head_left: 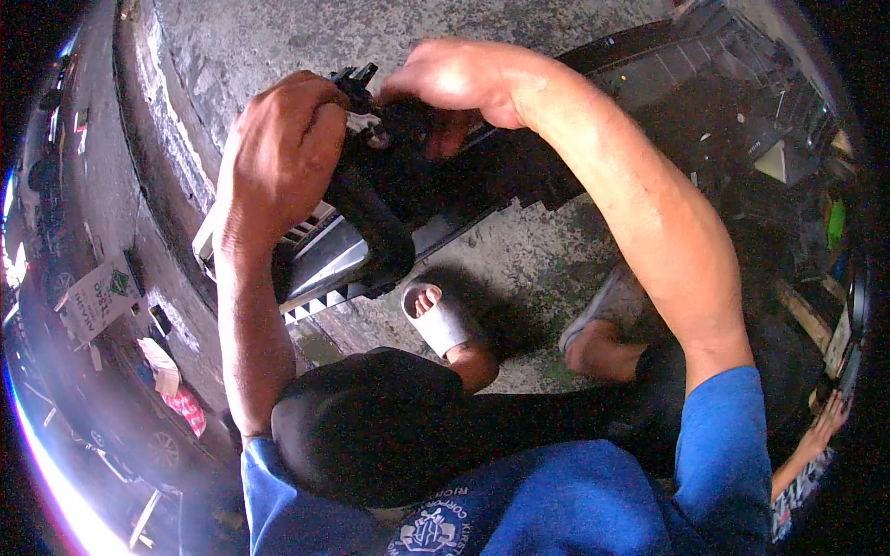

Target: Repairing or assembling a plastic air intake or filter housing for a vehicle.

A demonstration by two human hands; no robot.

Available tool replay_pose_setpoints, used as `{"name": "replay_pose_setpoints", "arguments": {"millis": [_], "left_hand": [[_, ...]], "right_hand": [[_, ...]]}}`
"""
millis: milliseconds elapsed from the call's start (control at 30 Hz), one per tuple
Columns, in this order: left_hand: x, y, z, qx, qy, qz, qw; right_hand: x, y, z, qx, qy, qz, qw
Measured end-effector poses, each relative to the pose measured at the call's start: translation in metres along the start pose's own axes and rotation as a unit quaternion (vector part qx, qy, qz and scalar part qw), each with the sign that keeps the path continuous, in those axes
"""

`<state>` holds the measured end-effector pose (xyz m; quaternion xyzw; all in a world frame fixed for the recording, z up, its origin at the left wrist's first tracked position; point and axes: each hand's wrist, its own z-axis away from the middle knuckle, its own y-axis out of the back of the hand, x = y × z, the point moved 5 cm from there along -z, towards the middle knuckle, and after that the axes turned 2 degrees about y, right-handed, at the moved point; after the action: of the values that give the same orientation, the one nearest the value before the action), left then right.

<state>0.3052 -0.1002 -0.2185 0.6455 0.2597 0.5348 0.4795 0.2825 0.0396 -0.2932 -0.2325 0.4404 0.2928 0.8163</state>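
Note:
My left hand (pixel 283 153) is closed, its fingers curled over the left side of a small black part (pixel 355 85) with prongs. Opposite it, my right hand (pixel 454 83) bends inward with its fingers closed at the same dark assembly; their tips are hidden and slightly blurred. A small pale metallic piece (pixel 373 132) shows between the two hands. Below them, a thick black curved tube (pixel 382 227) lies over a long dark part (pixel 445 227) with a glossy edge and light slats at its left end. What exactly each hand grips is too dark to make out.
My slippered feet (pixel 443 320) stand on rough concrete (pixel 519 269). A long black panel (pixel 649 65) lies behind. Dark clutter with a green item (pixel 836 222) lies right, near another person's hand (pixel 825 426). Left are a white sign (pixel 100 298) and a red-and-white packet (pixel 185 410).

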Motion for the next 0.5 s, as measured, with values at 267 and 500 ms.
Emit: {"name": "replay_pose_setpoints", "arguments": {"millis": [267, 500], "left_hand": [[0.0, -0.002, -0.002, -0.002, 0.0, -0.006, 1.0], [0.001, 0.001, 0.0, 0.006, -0.006, 0.0, 1.0]], "right_hand": [[0.01, 0.013, 0.005, -0.073, -0.001, -0.148, 0.986], [0.015, 0.016, 0.004, -0.074, 0.052, -0.119, 0.989]]}}
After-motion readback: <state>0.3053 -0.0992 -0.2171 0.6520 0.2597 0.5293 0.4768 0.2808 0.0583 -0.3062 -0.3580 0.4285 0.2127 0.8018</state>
